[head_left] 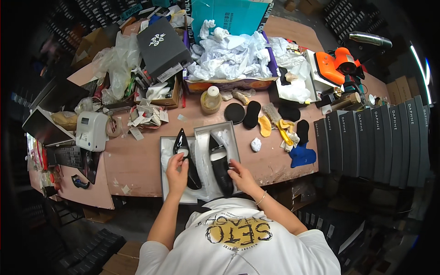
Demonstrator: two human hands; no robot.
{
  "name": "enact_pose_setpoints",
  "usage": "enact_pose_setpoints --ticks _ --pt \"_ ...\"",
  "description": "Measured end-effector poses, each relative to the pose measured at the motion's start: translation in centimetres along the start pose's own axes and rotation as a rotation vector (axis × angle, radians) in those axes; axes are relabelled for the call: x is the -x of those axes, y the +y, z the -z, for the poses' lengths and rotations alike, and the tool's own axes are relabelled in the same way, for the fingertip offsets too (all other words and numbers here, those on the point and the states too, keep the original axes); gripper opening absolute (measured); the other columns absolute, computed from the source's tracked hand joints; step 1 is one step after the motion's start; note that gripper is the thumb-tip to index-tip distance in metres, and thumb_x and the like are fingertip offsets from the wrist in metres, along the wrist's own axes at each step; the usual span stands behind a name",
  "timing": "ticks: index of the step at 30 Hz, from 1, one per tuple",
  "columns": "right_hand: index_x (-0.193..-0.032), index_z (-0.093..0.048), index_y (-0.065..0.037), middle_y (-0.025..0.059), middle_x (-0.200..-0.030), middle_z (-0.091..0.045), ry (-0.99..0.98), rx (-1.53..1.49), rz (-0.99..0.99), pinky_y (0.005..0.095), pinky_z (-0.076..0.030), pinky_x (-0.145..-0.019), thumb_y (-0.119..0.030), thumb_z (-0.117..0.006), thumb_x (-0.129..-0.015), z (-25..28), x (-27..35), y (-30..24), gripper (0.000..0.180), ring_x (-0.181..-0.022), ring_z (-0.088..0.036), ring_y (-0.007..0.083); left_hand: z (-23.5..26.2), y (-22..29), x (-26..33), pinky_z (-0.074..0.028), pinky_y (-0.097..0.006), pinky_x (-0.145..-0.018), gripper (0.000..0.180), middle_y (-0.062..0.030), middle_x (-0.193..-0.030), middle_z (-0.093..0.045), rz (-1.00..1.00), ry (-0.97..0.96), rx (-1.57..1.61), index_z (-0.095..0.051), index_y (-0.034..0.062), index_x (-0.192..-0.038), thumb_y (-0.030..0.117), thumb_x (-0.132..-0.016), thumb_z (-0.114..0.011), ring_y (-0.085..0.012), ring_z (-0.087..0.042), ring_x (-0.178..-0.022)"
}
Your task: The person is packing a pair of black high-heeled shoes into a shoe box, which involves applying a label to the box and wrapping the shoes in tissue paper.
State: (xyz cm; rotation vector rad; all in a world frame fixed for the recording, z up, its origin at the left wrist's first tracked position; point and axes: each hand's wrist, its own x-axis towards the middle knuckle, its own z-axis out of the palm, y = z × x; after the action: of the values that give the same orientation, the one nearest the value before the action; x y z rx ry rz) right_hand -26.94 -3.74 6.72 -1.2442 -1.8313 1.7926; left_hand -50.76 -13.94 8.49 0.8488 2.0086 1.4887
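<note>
Reaching forward with the left grip (177, 172), thumb and fingertips slightly parted, touching the opening of a black pointed shoe (193, 174). Angled inward and leftward with the right grip (240, 178), fingers partly spread at the near side of a second black shoe (221, 170). Cannot tell, for either grip, whether truly grasping or merely touching. Laid toe-away in two paper-lined grey trays (235, 149) at the grips, on the desk (133, 160). Printed with pale lettering, right of the right grip: upright dark boxes (362, 142). Marked with a white emblem, beyond the left grip: a black box (162, 48). Lettered darkly over yellow, below both grips: a white shirt (240, 236).
</note>
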Motion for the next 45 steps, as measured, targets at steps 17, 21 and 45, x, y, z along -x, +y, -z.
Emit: enact_pose_setpoints --ticks 17,21,45 --pt "-0.119 -0.058 -0.01 0.0181 -0.122 -0.054 0.374 1.039 0.854 0.0497 -0.04 -0.097 -0.002 -0.061 -0.075 16.2 -30.3 -15.6 0.045 -0.116 -0.049 0.036 -1.4 -6.9 -0.9 -0.049 -0.036 -0.085 0.05 -0.0181 -0.111 -0.061 0.804 0.094 0.169 -0.046 -0.0074 -0.125 0.011 -0.084 -0.066 -0.026 -0.061 -0.099" --pt "-0.105 -0.066 -0.012 0.0141 -0.118 -0.06 0.016 1.464 0.693 0.057 -0.031 -0.102 -0.011 -0.066 -0.075 17.5 -36.3 -14.0 0.031 -0.118 -0.051 0.0309 -1.9 -6.7 -0.7 -0.049 -0.035 -0.086 0.045 -0.0168 -0.111 -0.061 0.873 0.121 0.291 -0.047 -0.0062 -0.124 0.007 -0.084 -0.064 -0.0256 -0.06 -0.1" --pt "-0.101 -0.053 -0.002 0.0119 -0.09 -0.064 0.198 0.243 0.449 0.0336 -0.05 -0.066 -0.019 -0.075 -0.079 20.7 -32.6 -18.9 0.036 -0.076 -0.062 0.0194 -1.2 -6.9 1.2 -0.048 -0.033 -0.085 0.046 -0.0114 -0.111 -0.059 0.809 0.212 0.36 -0.046 -0.0004 -0.128 0.017 -0.088 -0.062 -0.0205 -0.058 -0.1"
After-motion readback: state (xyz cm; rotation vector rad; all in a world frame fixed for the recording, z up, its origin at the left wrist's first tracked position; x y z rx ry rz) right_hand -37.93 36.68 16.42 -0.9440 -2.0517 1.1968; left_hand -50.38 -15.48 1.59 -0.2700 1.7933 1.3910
